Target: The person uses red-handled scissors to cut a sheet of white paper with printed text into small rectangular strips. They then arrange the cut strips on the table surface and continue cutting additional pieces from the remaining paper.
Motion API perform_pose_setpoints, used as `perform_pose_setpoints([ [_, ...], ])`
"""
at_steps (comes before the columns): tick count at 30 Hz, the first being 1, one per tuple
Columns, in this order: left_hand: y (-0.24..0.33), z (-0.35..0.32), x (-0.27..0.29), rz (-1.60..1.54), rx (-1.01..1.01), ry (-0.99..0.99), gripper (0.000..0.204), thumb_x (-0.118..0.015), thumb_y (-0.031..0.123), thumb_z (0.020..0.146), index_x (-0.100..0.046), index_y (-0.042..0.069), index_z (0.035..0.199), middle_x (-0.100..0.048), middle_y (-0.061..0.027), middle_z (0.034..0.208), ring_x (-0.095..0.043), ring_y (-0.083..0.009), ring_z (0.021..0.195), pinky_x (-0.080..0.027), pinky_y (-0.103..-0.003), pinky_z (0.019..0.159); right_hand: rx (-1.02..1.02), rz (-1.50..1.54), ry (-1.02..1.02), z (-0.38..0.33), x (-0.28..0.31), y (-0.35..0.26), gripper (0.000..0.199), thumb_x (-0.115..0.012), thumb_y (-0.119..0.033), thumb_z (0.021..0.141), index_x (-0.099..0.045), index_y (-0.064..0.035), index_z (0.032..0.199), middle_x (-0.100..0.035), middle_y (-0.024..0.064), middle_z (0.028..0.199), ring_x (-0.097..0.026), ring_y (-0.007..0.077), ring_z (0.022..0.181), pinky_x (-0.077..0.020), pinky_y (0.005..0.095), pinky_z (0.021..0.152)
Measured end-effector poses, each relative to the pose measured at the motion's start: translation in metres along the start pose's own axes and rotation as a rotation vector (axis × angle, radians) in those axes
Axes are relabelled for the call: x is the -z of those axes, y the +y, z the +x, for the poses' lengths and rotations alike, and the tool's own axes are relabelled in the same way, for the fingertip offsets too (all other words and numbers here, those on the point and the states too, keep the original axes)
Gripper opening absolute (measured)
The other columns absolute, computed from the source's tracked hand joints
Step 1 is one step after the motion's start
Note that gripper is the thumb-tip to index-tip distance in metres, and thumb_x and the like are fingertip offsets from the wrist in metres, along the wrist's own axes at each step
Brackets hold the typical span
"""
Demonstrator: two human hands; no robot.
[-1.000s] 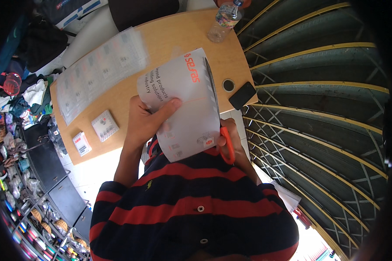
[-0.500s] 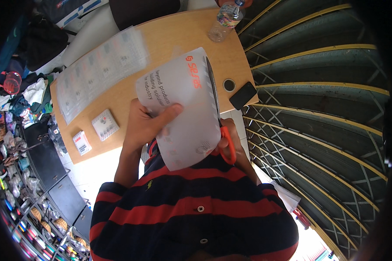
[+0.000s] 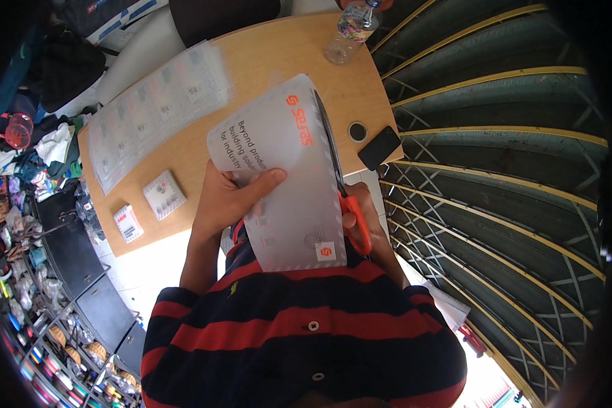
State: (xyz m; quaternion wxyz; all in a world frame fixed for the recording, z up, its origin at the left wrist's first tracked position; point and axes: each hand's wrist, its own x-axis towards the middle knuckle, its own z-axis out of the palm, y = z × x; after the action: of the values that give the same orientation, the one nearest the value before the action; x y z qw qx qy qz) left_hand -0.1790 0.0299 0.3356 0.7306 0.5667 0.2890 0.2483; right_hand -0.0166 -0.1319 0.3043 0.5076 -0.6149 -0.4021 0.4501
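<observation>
My left hand grips a translucent printed sheet by its left side, thumb lying on top and fingers underneath. The sheet is held up between my striped shirt and the table, bowed, with orange and dark print on it. In my right hand is a pair of scissors with orange handles. Their dark blades run along the sheet's right edge and are partly hidden by it. I cannot tell how far the blades are apart.
On the wooden table lie a long stack of printed clear sheets, a small square stack and a small printed card. A plastic bottle and a phone sit at the right. A folding metal gate stands beyond.
The scissors and my right hand have shifted slightly up and right along the sheet's edge. The sheet's lower right corner has swung outward, showing more of its print.
</observation>
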Motion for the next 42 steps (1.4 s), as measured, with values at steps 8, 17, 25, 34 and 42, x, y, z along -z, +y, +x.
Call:
perform_pose_setpoints([
  [8, -0.001, -0.003, 0.0, 0.015, 0.089, -0.004, 0.018, -0.07, 0.003, 0.08, -0.065, -0.002, 0.096, -0.069, -0.0079, 0.081, -0.06, -0.0066, 0.059, -0.045, -0.02, 0.05, -0.029, -0.025, -0.015, -0.002, 0.002, -0.002, 0.016, -0.06, 0.001, 0.059, -0.047, -0.0082, 0.055, -0.048, 0.0003, 0.054, -0.048, 0.012, 0.051, -0.0359, 0.0257, 0.05],
  [17, -0.002, -0.004, 0.0, 0.045, 0.134, -0.023, 0.017, -0.071, 0.004, 0.08, -0.065, -0.002, 0.094, -0.068, -0.007, 0.077, -0.056, -0.0053, 0.051, -0.041, -0.019, 0.044, 0.089, -0.085, 0.041, 0.0, -0.002, 0.002, 0.017, -0.059, 0.003, 0.06, -0.046, -0.0071, 0.055, -0.048, 0.0004, 0.054, -0.046, 0.0128, 0.05, -0.0367, 0.0258, 0.05],
  [25, -0.002, -0.006, -0.004, 0.039, 0.123, -0.037, 0.015, -0.07, 0.005, 0.081, -0.065, -0.003, 0.092, -0.067, -0.0065, 0.073, -0.053, -0.0059, 0.045, -0.036, -0.02, 0.038, 0.041, -0.064, 0.107, 0.0, -0.007, 0.011, 0.019, -0.054, 0.002, 0.071, -0.045, -0.0058, 0.056, -0.048, 0.0001, 0.054, -0.046, 0.012, 0.05, -0.0371, 0.0256, 0.05],
  [34, -0.009, -0.009, -0.004, 0.026, 0.123, -0.058, 0.014, -0.07, 0.007, 0.082, -0.066, -0.002, 0.091, -0.067, -0.006, 0.072, -0.053, -0.0056, 0.046, -0.037, -0.02, 0.04, 0.022, -0.077, 0.077, 0.001, -0.005, 0.012, 0.019, -0.058, 0.003, 0.072, -0.048, -0.005, 0.057, -0.05, 0.0005, 0.054, -0.047, 0.0097, 0.05, -0.0375, 0.0255, 0.05],
  [42, -0.006, -0.015, -0.011, -0.046, 0.149, -0.053, 0.015, -0.069, 0.007, 0.082, -0.067, -0.002, 0.093, -0.068, -0.0064, 0.077, -0.055, -0.0054, 0.049, -0.038, -0.019, 0.04, -0.028, -0.048, 0.096, -0.002, -0.007, 0.01, 0.017, -0.06, 0.002, 0.072, -0.051, -0.0039, 0.059, -0.052, 0.001, 0.056, -0.049, 0.0097, 0.052, -0.038, 0.0252, 0.051],
])
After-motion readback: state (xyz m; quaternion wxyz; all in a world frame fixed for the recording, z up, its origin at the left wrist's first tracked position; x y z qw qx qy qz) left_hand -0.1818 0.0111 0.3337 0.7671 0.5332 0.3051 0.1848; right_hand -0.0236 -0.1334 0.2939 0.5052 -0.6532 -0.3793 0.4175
